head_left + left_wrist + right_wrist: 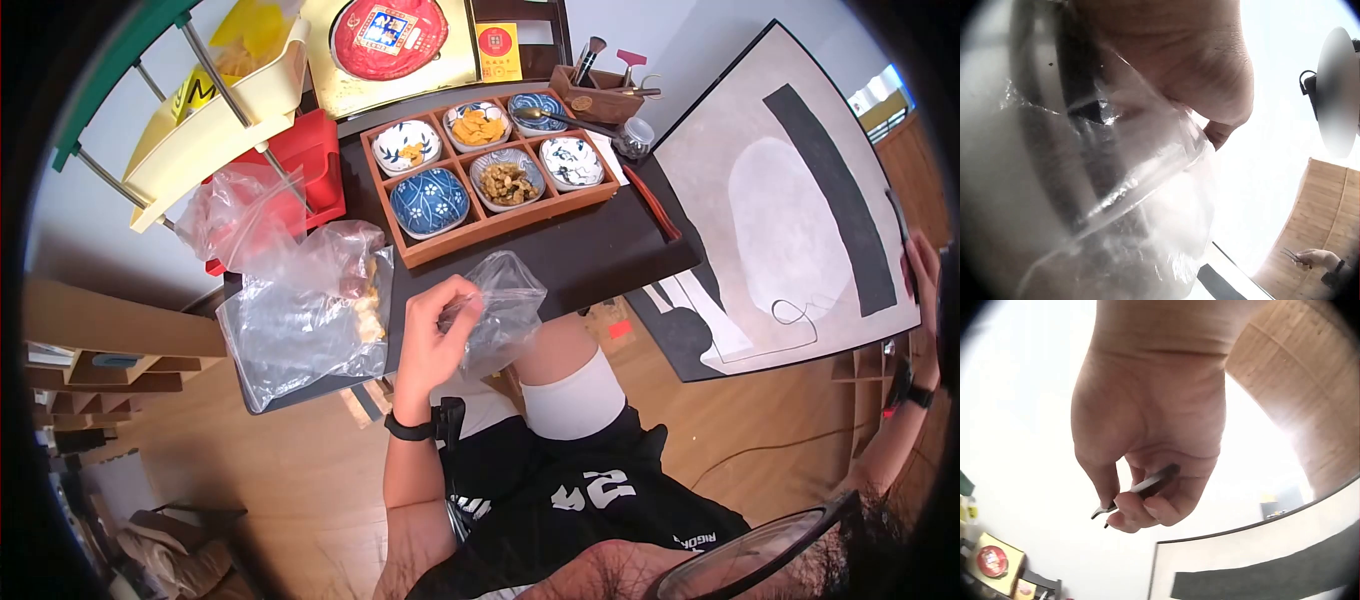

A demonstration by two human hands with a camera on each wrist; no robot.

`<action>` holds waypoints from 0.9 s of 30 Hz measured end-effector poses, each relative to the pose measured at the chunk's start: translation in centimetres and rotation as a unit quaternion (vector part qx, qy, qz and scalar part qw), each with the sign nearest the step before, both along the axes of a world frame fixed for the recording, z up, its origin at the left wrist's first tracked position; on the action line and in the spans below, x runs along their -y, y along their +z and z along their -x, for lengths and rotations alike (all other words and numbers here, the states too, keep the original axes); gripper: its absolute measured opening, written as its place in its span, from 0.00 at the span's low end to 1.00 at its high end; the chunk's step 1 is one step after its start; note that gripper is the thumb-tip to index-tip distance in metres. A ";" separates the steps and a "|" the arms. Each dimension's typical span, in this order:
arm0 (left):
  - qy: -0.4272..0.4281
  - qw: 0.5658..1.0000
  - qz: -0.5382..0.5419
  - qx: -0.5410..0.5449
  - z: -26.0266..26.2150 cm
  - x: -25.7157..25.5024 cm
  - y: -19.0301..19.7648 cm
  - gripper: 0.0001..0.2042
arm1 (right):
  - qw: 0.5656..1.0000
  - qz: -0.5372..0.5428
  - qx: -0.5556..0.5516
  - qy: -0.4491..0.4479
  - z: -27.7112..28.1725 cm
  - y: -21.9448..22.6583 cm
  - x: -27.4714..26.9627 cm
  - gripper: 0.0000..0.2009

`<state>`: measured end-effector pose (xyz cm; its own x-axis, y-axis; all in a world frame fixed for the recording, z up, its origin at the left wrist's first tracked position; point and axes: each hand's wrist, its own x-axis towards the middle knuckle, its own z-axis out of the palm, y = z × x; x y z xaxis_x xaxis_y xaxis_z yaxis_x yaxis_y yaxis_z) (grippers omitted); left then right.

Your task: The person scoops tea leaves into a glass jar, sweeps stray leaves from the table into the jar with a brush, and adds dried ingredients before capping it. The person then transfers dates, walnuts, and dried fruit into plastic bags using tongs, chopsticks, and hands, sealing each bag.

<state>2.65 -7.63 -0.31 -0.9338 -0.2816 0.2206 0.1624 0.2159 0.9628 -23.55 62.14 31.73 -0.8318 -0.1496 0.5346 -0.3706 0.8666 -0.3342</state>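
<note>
My left hand [437,330] pinches a clear plastic zip bag [508,305] at the table's front edge, before a wooden compartment tray [505,226]. The bag [1129,206] looks thin and crumpled, filling much of the left wrist view. Far out to the right, my right hand [922,285] is raised beside a large framed picture [690,180]. In the right wrist view its curled fingers hold tweezers [1154,482], two thin tips pointing out past the thumb. Inside the tray are patterned bowls; one holds walnuts [508,184], another orange dried pieces [480,127].
Clear bags [275,345] with pale pieces lie at the table's left. A red bin [322,165] and a cream rack tray [190,165] stand behind them. A spoon [560,120] lies across the tray's back, near a small jar [634,138] and a wooden tool holder [600,103].
</note>
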 end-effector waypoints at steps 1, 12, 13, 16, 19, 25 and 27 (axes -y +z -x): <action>0.001 1.000 0.002 0.000 0.0 0.0 -0.1 0.05 | 1.000 -0.004 -0.021 -0.002 0.7 0.3 7.9 0.15; -0.001 1.000 -0.008 -0.028 0.2 -0.1 -1.2 0.05 | 0.877 -0.136 0.255 0.384 0.6 -6.9 42.1 0.12; 0.000 1.000 -0.005 -0.025 0.3 0.0 -1.2 0.05 | 0.874 -0.130 0.243 0.400 0.8 -8.2 44.1 0.12; 0.003 1.000 -0.006 -0.018 0.2 -0.1 -1.5 0.05 | 0.832 -0.145 0.250 0.473 3.3 -11.6 49.5 0.12; -0.002 1.000 -0.012 -0.004 0.2 0.1 -1.3 0.05 | 0.812 -0.150 0.287 0.486 5.1 -12.5 54.2 0.12; 0.000 0.999 -0.038 -0.012 0.2 0.1 -1.2 0.05 | 0.811 -0.056 0.249 0.526 5.3 -16.0 57.2 0.11; -0.001 0.999 -0.034 -0.009 0.2 0.2 -1.1 0.04 | 0.744 0.098 0.338 0.568 2.4 -17.7 56.1 0.20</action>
